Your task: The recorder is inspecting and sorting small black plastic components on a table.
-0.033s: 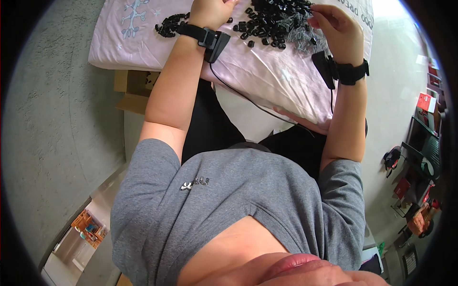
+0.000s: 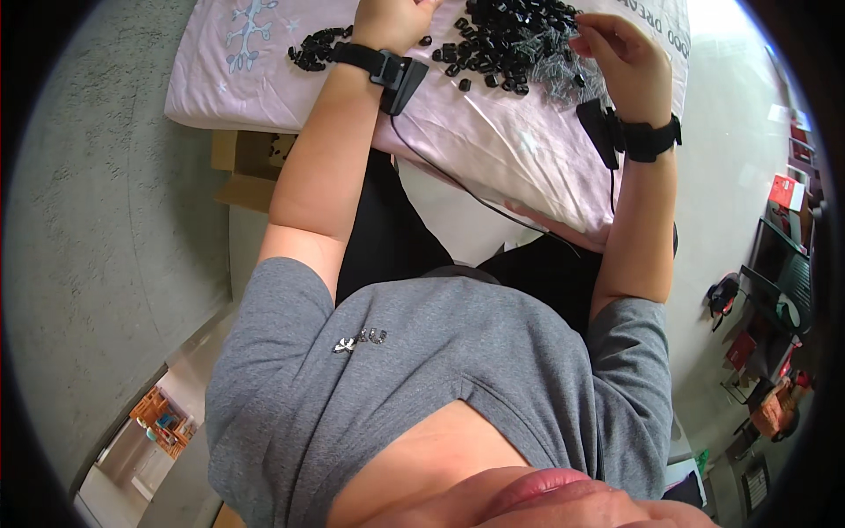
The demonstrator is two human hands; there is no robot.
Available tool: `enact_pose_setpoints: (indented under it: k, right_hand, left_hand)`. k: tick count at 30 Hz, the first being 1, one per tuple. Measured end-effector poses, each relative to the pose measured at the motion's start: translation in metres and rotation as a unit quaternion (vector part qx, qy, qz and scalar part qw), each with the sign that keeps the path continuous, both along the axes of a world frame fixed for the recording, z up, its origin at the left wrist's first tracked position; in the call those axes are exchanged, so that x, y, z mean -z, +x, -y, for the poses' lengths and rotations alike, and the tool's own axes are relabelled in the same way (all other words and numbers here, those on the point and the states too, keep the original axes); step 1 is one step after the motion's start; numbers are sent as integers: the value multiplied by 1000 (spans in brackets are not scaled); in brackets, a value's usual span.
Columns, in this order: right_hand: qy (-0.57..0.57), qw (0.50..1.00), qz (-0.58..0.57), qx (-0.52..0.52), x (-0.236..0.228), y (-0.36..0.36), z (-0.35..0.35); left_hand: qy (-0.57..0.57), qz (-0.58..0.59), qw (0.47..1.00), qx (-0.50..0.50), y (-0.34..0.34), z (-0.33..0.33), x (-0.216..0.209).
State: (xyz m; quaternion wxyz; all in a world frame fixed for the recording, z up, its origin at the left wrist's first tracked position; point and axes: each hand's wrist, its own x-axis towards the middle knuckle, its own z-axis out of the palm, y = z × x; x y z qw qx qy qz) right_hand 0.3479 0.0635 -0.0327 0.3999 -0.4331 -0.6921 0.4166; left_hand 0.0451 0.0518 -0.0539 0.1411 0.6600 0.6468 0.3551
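Plastic parts (image 2: 506,40), small, black and blocky, lie heaped on the pink cloth (image 2: 493,132) between my two hands, with the pile running closer to the right one. Just under and beside my right hand (image 2: 620,57) I see a tangle of thin grey metal pieces (image 2: 563,84), spiky and fine, touching the edge of the black heap. That hand is partly closed, thumb and forefinger pinched together above the pile; whether something tiny sits in the pinch I cannot tell. My left hand (image 2: 396,18) is cut off by the top of the view, curled loosely at the near side of the heap, and I cannot tell what it holds. A smaller scatter of black parts (image 2: 317,46) lies to the outside of my left wrist, apart from the main heap. Both wrists carry black straps (image 2: 651,139) with small boxes, and thin cables run back toward me.
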Motion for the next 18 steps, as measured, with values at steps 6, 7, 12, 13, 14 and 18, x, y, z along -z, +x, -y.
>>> enact_pose_setpoints:
  k: [6,7,12,13,14,18]
  right_hand:
    - [-34,999,4,6,3,7,-4]
    - [-39,999,-5,5,4,7,-4]
    - [-44,999,-11,7,5,5,-3]
    - [-48,999,-8,1,5,4,-3]
    - [-52,999,-5,-5,5,3,-2]
    - [-60,998,-4,-11,4,1,0]
  left_hand:
    - [58,-39,997,-10,-6,-27,8]
    - [17,-37,999,-9,-5,-27,8]
    - [-55,-42,998,6,-1,-29,-2]
    - [-56,-41,998,6,-1,-28,-3]
    - [-53,-14,998,22,0,-28,-3]
    - [-29,-62,997,25,2,-24,1]
